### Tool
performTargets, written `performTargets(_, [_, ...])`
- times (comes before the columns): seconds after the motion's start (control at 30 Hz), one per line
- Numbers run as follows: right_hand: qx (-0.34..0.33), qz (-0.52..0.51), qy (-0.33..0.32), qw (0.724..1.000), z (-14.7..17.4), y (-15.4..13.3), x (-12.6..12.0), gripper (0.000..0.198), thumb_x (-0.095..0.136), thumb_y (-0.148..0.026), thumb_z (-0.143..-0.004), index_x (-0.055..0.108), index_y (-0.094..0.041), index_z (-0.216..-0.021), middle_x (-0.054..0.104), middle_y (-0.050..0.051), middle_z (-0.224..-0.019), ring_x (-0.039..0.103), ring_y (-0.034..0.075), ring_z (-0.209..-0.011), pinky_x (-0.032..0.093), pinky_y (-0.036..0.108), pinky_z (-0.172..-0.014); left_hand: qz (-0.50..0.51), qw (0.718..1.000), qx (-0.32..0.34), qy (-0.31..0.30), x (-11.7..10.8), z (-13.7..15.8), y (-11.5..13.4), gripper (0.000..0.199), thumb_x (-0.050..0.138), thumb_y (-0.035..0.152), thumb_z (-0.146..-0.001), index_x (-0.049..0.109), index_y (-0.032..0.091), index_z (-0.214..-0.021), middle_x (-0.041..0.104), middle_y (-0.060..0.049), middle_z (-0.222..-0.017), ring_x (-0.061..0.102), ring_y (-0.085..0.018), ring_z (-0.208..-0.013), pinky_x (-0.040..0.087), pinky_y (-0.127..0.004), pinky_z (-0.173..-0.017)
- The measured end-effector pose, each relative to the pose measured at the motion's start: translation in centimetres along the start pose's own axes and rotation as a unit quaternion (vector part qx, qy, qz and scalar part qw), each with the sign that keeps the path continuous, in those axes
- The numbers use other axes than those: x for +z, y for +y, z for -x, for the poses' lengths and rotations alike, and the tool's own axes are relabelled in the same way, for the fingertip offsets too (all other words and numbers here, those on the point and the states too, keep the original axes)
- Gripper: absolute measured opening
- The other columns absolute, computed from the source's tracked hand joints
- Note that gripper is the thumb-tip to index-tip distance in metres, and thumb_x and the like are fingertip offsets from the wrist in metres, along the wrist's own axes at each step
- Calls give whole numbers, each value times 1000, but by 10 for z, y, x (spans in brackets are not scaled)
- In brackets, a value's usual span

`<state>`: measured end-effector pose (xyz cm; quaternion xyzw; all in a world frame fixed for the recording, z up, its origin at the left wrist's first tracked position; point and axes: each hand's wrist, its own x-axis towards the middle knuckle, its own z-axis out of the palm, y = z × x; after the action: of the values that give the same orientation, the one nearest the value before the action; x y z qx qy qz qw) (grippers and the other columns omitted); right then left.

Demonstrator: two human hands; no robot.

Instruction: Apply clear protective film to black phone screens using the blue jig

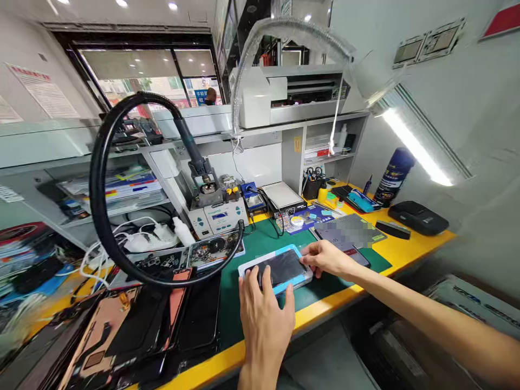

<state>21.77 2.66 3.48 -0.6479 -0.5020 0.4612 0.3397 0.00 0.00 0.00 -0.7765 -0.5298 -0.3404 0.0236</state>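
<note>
A dark phone screen (284, 266) lies on a flat white and light-blue box (298, 280) on the green mat (260, 236). My left hand (266, 309) rests on the near left of the box, its fingers spread and fingertips reaching the screen's left end. At the other end, my right hand (327, 258) has thumb and fingers pinched together at the screen's right edge. The exact grip under those fingertips is partly hidden. Beside my right hand, a grey phone (339, 246) lies on the mat, partly covered by my wrist.
A black hot-air hose (97, 179) loops from the white rework station (221, 215) over the left side. Phone parts (134, 319) crowd the front left. A lit lamp (418, 146) hangs at upper right. A spray can (394, 177) and black case (418, 218) stand right.
</note>
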Motion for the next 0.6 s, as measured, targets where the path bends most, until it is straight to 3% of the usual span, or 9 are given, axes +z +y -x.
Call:
performTargets(0.13, [-3,-11,13,1000,-5,4,-2,20,76,-27,-73,62,-15,-82,57,-5,-54,51,10,-40,37,21,-39,70,997,20,-11,0,-1,2,53,57,40,-93,52,14,-138,53,-19,-136,50,-39,-128,46,-57,-105])
performTargets(0.23, [6,-49,3,999,-8,7,-5,26,78,-30,-68,61,-17,-83,57,-6,-55,51,10,-42,38,21,-40,109,994,21,-25,2,-3,0,52,56,38,-93,50,16,-140,50,-19,-141,51,-37,-129,49,-55,-103])
performTargets(0.4, [41,-116,-40,992,-8,7,-11,29,80,-32,-64,55,-18,-64,52,-4,-52,44,8,-43,33,20,-39,164,986,34,-21,-1,-6,-8,47,57,33,-93,52,17,-137,49,-19,-143,51,-34,-130,49,-50,-103])
performTargets(0.47, [37,-135,-38,989,-3,3,-14,32,82,-31,-63,52,-18,-62,53,-4,-54,42,7,-44,32,20,-40,202,978,34,48,-7,-1,-8,39,60,29,-91,59,17,-128,57,-18,-133,55,-33,-125,48,-48,-103])
performTargets(0.53, [25,-155,-34,987,5,-3,-16,35,84,-32,-63,51,-19,-64,53,-5,-57,43,7,-47,38,20,-44,256,960,-2,112,-14,9,-3,24,63,27,-89,66,18,-110,66,-14,-111,62,-29,-108,50,-43,-97])
performTargets(0.6, [13,-196,-34,980,16,-9,-17,38,86,-32,-63,51,-19,-68,52,-6,-59,46,8,-51,44,22,-49,336,934,-91,83,-20,22,4,13,65,32,-89,67,20,-86,65,-8,-81,63,-23,-78,54,-35,-78])
